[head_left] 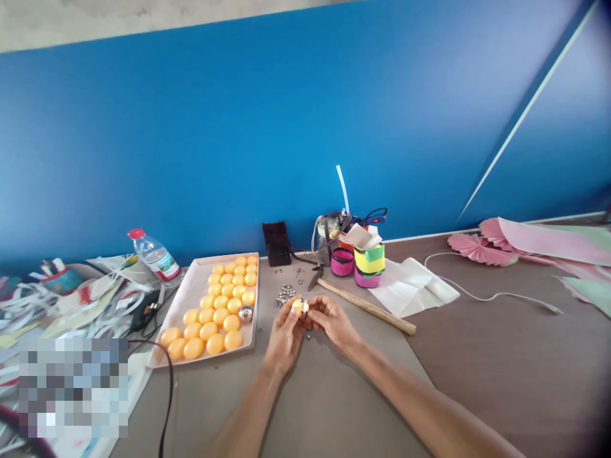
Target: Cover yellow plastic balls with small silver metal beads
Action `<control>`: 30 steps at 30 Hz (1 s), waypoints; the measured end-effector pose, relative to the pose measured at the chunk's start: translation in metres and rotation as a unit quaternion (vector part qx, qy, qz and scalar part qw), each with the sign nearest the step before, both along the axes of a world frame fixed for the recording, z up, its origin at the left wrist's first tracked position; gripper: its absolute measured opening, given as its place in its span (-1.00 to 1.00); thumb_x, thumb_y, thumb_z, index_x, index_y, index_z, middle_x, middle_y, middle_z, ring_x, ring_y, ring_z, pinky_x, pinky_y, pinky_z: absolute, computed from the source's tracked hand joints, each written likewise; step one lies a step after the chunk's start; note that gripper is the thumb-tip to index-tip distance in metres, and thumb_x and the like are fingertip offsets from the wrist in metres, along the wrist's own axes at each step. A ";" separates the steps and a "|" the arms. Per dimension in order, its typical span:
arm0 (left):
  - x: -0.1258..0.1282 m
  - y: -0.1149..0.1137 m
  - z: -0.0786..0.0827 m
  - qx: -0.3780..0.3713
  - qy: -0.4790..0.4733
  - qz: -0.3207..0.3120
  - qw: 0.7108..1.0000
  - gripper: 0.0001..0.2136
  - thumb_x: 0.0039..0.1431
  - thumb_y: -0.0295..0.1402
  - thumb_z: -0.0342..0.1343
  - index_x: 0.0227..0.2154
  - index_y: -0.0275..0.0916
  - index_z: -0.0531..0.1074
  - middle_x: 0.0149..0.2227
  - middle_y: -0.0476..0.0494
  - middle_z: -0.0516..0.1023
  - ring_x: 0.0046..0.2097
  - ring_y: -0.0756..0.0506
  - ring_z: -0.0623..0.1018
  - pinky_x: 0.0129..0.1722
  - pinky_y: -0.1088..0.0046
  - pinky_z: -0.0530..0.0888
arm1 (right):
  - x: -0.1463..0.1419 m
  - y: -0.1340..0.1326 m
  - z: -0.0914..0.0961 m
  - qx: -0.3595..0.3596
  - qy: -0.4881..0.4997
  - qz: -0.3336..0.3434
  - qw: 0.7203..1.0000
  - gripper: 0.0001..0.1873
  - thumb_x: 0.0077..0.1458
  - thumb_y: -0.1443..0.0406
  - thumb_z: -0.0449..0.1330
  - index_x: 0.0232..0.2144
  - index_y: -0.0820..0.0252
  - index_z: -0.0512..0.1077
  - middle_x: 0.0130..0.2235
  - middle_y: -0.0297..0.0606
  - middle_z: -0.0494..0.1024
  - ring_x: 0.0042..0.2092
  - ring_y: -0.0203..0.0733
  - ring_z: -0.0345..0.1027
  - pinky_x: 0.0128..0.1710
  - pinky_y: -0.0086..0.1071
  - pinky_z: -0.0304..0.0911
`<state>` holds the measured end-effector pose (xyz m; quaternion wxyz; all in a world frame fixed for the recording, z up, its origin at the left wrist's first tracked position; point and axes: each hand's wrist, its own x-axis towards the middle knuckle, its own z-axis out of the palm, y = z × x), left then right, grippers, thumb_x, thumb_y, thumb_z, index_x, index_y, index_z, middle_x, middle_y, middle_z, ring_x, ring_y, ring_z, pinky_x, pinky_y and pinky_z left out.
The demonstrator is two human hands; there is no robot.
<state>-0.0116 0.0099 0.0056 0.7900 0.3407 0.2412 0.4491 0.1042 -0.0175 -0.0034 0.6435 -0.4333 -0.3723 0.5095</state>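
My left hand (285,331) is closed round an orange ball (299,306), which looks like a ping-pong ball with small shiny silver bits on its right side. Thumb and fingertips of my right hand (330,318) are pinched together at that side; whatever lies between them is too small to make out. Just beyond my hands is a small heap of shiny metallic pieces (285,293). To the left, a shallow white tray (189,289) holds several rows of plain orange balls (209,331). One silver-covered ball (245,313) sits at its right edge.
A wooden stick (367,307), pliers (316,277), a dark phone (276,243) and colourful tape-wrapped cups (369,264) stand or lie beyond my hands. Left are a bottle (160,257), cluttered strips and a black cable (169,394). White sheeting (413,289) and pink paper (548,245) lie right.
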 end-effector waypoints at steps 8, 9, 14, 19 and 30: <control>-0.002 0.002 -0.005 -0.026 -0.007 -0.002 1.000 -0.70 -0.02 -0.33 0.20 -0.17 -0.25 0.43 -0.34 -0.10 0.53 -0.38 -0.01 0.49 -0.29 0.42 0.42 | 0.002 0.000 0.002 -0.005 0.024 -0.023 0.999 -0.81 -0.15 0.21 0.22 -0.51 0.19 0.31 -0.61 -0.46 0.33 -0.59 -0.40 0.12 -0.54 -0.46 0.03; -0.002 0.002 -0.005 -0.028 -0.005 -0.001 1.000 -0.69 -0.02 -0.34 0.20 -0.17 -0.25 0.42 -0.34 -0.10 0.53 -0.38 -0.01 0.50 -0.29 0.44 0.42 | 0.003 -0.001 0.003 -0.009 0.027 -0.030 0.999 -0.81 -0.15 0.21 0.22 -0.51 0.19 0.31 -0.63 -0.47 0.31 -0.59 -0.40 0.11 -0.54 -0.46 0.02; -0.002 0.005 -0.005 -0.022 0.001 0.012 1.000 -0.70 -0.04 -0.34 0.22 -0.19 -0.25 0.43 -0.35 -0.09 0.53 -0.38 0.00 0.50 -0.30 0.45 0.42 | 0.006 -0.004 0.012 -0.020 0.079 -0.026 0.996 -0.80 -0.20 0.22 0.25 -0.53 0.17 0.31 -0.66 -0.48 0.27 -0.58 -0.38 0.12 -0.54 -0.46 0.02; -0.003 0.006 -0.003 -0.015 -0.005 0.011 1.000 -0.71 -0.02 -0.35 0.20 -0.18 -0.25 0.42 -0.36 -0.10 0.54 -0.36 -0.03 0.51 -0.27 0.41 0.42 | 0.006 -0.004 0.014 -0.014 0.140 0.005 0.990 -0.80 -0.24 0.25 0.29 -0.56 0.18 0.32 -0.60 -0.45 0.32 -0.57 -0.39 0.15 -0.51 -0.45 0.06; -0.004 0.005 -0.001 0.010 -0.012 -0.003 1.000 -0.70 0.02 -0.33 0.17 -0.14 -0.23 0.40 -0.35 -0.09 0.53 -0.38 -0.03 0.50 -0.30 0.40 0.41 | 0.007 -0.003 0.010 -0.024 0.149 0.058 0.987 -0.83 -0.26 0.30 0.34 -0.56 0.23 0.42 -0.54 -0.40 0.43 -0.53 -0.39 0.22 -0.42 -0.43 0.14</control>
